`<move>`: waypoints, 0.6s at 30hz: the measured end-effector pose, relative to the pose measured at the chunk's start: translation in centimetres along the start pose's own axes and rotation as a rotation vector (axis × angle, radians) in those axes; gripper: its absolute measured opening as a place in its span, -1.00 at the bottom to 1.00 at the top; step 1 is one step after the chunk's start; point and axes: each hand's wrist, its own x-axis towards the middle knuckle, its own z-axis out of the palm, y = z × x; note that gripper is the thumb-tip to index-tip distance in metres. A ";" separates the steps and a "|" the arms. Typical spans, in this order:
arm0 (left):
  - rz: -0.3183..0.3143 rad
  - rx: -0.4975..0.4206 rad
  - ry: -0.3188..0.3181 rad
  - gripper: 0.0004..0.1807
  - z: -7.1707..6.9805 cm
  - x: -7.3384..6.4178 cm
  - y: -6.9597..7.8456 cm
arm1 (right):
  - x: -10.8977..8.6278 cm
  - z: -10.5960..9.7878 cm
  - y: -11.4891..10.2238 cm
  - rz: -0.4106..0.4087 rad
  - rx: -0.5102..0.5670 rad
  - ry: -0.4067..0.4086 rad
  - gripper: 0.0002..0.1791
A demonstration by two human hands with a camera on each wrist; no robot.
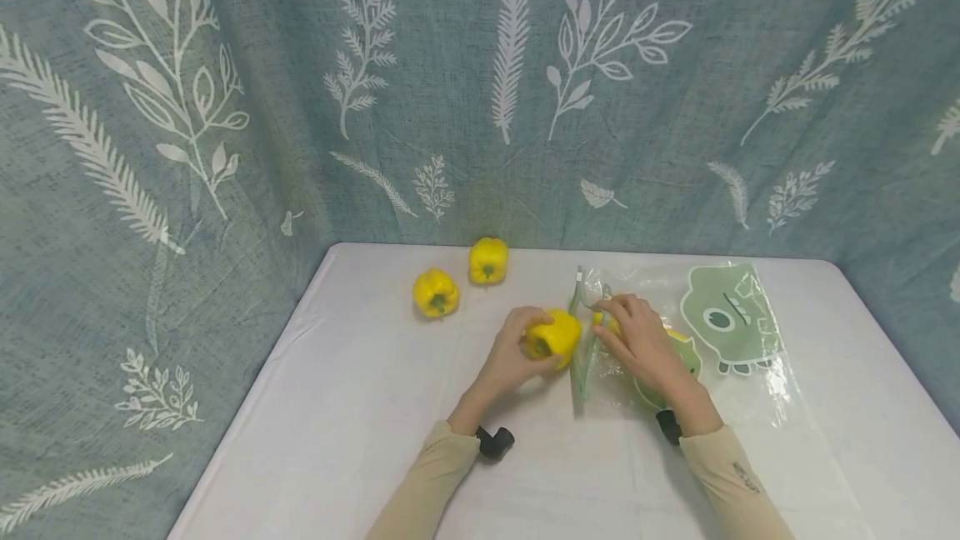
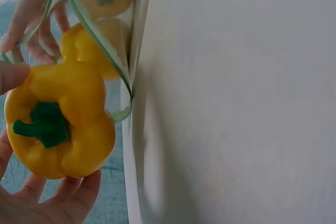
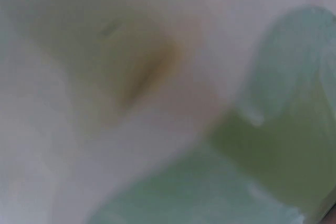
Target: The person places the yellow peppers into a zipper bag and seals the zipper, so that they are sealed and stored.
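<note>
Bag (image 1: 723, 315), clear with green prints, is laid on the table (image 1: 337, 407), its mouth parted toward the left; two peppers (image 2: 86, 51) are contained in it. A third pepper (image 1: 561, 336) is held at the mouth, clamped in the left hand's (image 1: 506, 352) fingers. The bag is touched near its mouth by the right hand (image 1: 647, 344); whether those fingers are clamped cannot be told. Beyond, a fourth pepper (image 1: 436, 292) and a fifth pepper (image 1: 488, 260) are seen on the table.

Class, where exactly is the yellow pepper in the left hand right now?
In the head view, the yellow pepper is right of and below centre, held by the left hand at the green-edged mouth of the clear bag.
</note>
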 end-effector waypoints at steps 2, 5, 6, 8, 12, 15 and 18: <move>-0.005 0.007 -0.020 -0.43 0.2 0.0 0.1 | 0.0 0.0 0.0 0.001 0.001 -0.002 -0.63; -0.006 0.016 -0.043 -0.43 0.5 -0.1 0.2 | 0.0 -0.1 -0.1 0.000 0.002 -0.005 -0.63; -0.004 0.015 -0.051 -0.43 0.5 -0.1 0.3 | 0.0 -0.1 -0.1 -0.001 0.004 -0.007 -0.63; -0.002 0.014 -0.065 -0.43 0.7 0.0 0.4 | 0.0 -0.1 -0.2 -0.002 0.006 -0.008 -0.63; -0.009 0.014 -0.100 -0.43 1.1 0.1 0.7 | 0.0 0.0 0.0 -0.005 0.000 -0.010 -0.63; -0.013 0.027 -0.124 -0.44 1.3 0.1 0.6 | 0.0 0.0 0.0 -0.004 0.000 -0.013 -0.63; -0.017 0.035 -0.141 -0.45 1.5 0.2 0.5 | 0.0 0.1 -0.1 -0.003 0.006 -0.013 -0.63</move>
